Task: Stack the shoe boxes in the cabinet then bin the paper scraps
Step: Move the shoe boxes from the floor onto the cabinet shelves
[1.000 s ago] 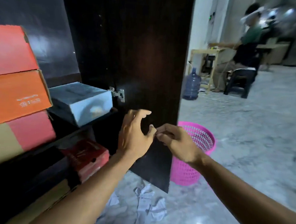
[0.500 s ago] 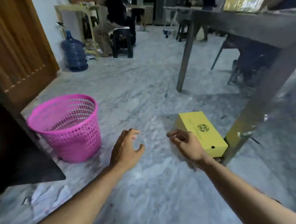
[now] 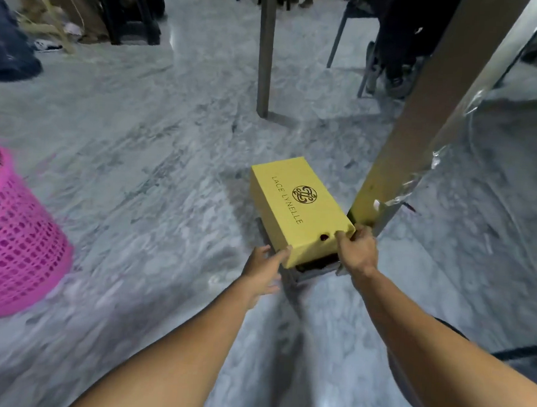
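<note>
**Yellow box reached: both hands close on it beside the table leg**

Yellow cardboard now fills the middle of the head view. A second ago the person faced the open cabinet with hands nearly touching in front of its dark door; half a second ago the view had swung to the floor, with both hands empty and short of the box. Now the yellow shoe box point(image 3: 299, 205) lies on the grey marble floor point(image 3: 156, 178), its far right corner just beside the metal table leg point(image 3: 420, 124), and the hands have arrived at its near end.

The right hand point(image 3: 358, 250) is clamped over the near right corner, fingers curled over the lid edge. The left hand point(image 3: 263, 270) is spread, its fingertips touching the near left corner, not yet wrapped round it. The two hands stand apart, the width of the box end between them. Something dark shows under the near end of the box; what it is cannot be told, nor whether the box has begun to lift.

The change suggests another box is being fetched, so the stacking stage is not finished. The pink basket point(image 3: 19, 240) stands well apart at the left, and no paper scraps are in view, so the binning presumably waits. The next move likely needs the left hand to close fully before lifting clear of the table leg.
</note>
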A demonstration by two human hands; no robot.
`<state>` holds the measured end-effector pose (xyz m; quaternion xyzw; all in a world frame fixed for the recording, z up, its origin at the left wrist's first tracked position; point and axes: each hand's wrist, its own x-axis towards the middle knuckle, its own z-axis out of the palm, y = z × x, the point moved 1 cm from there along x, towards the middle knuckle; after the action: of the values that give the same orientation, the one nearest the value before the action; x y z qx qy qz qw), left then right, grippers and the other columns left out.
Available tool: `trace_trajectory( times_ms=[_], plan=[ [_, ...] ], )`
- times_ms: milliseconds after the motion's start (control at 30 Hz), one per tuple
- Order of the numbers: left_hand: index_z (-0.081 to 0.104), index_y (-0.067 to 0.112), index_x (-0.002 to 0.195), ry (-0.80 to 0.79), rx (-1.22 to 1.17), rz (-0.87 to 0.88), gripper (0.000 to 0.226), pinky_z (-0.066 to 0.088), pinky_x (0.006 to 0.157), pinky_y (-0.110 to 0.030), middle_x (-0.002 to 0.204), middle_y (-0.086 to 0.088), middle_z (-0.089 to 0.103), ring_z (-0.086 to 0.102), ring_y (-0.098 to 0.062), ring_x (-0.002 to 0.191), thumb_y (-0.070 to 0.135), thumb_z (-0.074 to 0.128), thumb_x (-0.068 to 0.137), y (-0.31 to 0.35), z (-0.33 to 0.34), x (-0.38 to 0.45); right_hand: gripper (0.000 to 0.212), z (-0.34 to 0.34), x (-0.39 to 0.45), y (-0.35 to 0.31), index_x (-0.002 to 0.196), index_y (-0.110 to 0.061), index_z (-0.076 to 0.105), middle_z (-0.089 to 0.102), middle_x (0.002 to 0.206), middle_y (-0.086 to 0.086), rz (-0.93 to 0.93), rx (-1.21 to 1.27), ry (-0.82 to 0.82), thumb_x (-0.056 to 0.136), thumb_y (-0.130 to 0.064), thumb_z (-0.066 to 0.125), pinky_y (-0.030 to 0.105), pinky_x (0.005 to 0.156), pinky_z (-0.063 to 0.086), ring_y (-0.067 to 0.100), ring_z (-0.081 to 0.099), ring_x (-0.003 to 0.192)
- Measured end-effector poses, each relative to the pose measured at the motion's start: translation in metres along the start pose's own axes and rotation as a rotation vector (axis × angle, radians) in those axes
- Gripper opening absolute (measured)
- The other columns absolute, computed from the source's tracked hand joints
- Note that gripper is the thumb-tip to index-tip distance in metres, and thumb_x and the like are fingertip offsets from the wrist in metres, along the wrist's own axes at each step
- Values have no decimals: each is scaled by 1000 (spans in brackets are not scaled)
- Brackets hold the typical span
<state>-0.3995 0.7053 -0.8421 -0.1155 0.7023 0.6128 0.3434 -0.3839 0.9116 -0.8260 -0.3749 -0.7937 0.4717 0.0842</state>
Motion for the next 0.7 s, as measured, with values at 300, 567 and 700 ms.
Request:
trace_trajectory(
  times_ms=[300, 567, 700],
  plan=[
    [58, 24, 135, 52, -265, 41, 81, 59, 89, -27, 133, -4, 67, 71, -19, 113, 60, 86, 68, -24, 9, 66, 65, 30, 17, 16, 131, -19, 41, 41, 135, 15, 56, -38, 40, 82, -43, 78, 47, 100, 52, 41, 57, 112],
    [49, 33, 150, -53, -267, 64, 73, 60, 91, -27, 126, -7, 75, 73, -24, 115, 36, 82, 84, -72, -47, 13, 46, 26, -24, 33, 126, -33, 60, 65, 126, -2, 265, 400, -414, 84, -39, 78, 53, 93, 58, 22, 60, 112],
    [48, 37, 149, -67, -285, 87, 92, 58, 100, -35, 126, -8, 74, 72, -29, 115, 40, 87, 66, -82, -85, -43, 43, 14, -67, 11, 125, -43, 70, 71, 123, -6, 116, 444, -595, 84, -31, 80, 44, 86, 61, 23, 61, 120]
  ],
)
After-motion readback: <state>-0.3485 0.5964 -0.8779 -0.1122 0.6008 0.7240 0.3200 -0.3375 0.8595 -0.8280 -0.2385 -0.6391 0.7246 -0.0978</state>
